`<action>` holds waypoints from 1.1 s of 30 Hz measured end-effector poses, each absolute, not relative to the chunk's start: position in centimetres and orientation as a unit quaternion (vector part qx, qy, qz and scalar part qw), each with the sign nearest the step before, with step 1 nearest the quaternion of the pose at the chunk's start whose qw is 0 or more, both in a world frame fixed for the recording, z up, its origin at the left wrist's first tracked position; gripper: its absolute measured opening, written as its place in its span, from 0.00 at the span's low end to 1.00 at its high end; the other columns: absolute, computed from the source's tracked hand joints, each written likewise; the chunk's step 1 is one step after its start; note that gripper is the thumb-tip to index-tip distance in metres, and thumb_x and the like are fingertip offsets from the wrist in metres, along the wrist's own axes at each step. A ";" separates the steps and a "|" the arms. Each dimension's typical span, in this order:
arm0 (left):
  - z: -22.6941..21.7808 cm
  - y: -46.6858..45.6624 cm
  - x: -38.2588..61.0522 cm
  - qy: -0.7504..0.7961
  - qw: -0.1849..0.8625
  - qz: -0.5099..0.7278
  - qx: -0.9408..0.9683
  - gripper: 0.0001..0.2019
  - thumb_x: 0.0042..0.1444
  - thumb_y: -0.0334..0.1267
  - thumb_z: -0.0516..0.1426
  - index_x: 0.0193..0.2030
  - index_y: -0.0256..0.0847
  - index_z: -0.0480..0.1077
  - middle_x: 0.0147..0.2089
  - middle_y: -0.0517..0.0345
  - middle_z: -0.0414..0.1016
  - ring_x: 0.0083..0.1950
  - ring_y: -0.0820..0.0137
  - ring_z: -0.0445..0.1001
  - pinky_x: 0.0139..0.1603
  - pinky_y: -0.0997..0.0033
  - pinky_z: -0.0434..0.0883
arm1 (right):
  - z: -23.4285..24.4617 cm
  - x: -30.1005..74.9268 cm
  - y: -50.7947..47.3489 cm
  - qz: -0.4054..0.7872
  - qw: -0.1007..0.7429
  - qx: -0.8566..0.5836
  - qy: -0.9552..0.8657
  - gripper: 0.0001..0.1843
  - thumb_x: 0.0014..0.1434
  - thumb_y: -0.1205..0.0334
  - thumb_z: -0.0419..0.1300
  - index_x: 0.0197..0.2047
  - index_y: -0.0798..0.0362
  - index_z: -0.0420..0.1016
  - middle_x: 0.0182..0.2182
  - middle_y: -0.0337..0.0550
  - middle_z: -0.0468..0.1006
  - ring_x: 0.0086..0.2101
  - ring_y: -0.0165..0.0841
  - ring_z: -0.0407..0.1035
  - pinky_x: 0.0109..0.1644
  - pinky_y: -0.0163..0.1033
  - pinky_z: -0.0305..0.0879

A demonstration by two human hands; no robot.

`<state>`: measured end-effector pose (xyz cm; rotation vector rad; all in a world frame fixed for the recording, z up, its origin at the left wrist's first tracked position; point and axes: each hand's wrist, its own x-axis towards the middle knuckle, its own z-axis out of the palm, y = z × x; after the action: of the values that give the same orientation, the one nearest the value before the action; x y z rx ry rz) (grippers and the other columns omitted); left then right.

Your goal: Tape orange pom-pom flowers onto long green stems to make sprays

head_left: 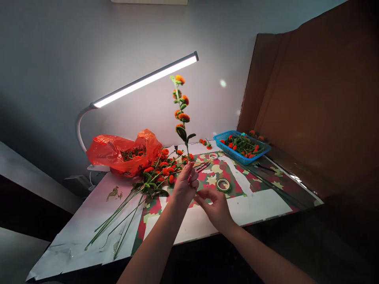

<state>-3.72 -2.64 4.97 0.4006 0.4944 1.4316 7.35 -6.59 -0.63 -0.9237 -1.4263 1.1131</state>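
My left hand [185, 184] is closed around the stem of an artificial flower spray [182, 106], held upright above the table. Orange fuzzy blooms and small green leaves run up this stem, with two larger dark leaves lower down. Just below and to the right, my right hand [215, 207] has its thumb and forefinger brought together by the heel of my left hand. Whatever lies in that pinch is too small to make out. Beyond my right hand, a roll of green tape [223, 185] lies on the patterned table cover.
Finished-looking flower sprays [160, 173] lie left of my hands beside a red plastic bag [118, 152]. A blue basket [248, 159] of orange flowers stands back right. Pliers [203, 167] and a whitish roll [213, 156] lie behind. A lit lamp [148, 81] hangs over; cardboard [310, 98] walls the right.
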 end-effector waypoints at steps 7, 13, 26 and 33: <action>4.2 -6.0 -3.9 0.222 0.717 0.631 0.193 0.10 0.45 0.35 0.65 0.30 0.33 0.70 0.19 0.68 0.62 0.17 0.86 0.59 0.14 0.89 0.57 | -1.0 7.5 -8.8 0.709 0.448 -0.281 -0.467 0.15 0.45 0.53 0.68 0.24 0.58 0.74 0.19 0.41 0.75 0.22 0.29 0.67 0.31 0.37 0.63; 2.4 -10.2 -3.6 0.222 0.746 0.570 0.264 0.12 0.43 0.39 0.67 0.28 0.35 0.70 0.23 0.63 0.70 0.26 0.77 0.72 0.32 0.77 0.72 | -3.6 8.0 -13.6 0.838 0.384 -0.179 -0.345 0.16 0.43 0.57 0.70 0.25 0.59 0.70 0.18 0.38 0.71 0.22 0.26 0.66 0.29 0.33 0.58; -3.1 -18.2 -1.0 0.145 0.764 0.504 0.375 0.09 0.56 0.40 0.57 0.31 0.37 0.68 0.18 0.66 0.60 0.21 0.78 0.62 0.40 0.64 0.70 | -7.7 11.5 -21.4 0.786 0.321 -0.133 -0.512 0.17 0.48 0.52 0.65 0.24 0.57 0.68 0.19 0.37 0.68 0.23 0.26 0.64 0.33 0.34 0.60; -6.6 -19.7 -1.1 0.297 0.722 0.467 0.417 0.14 0.58 0.45 0.54 0.33 0.35 0.71 0.21 0.62 0.64 0.24 0.76 0.65 0.38 0.68 0.67 | -10.6 13.7 -22.1 0.747 0.280 -0.254 -0.547 0.12 0.42 0.63 0.66 0.21 0.57 0.65 0.18 0.32 0.62 0.23 0.23 0.56 0.28 0.30 0.51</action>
<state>-1.07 -19.71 -6.59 0.9201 0.6560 1.0308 13.67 -22.05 -10.65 -0.6811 -1.4671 2.0034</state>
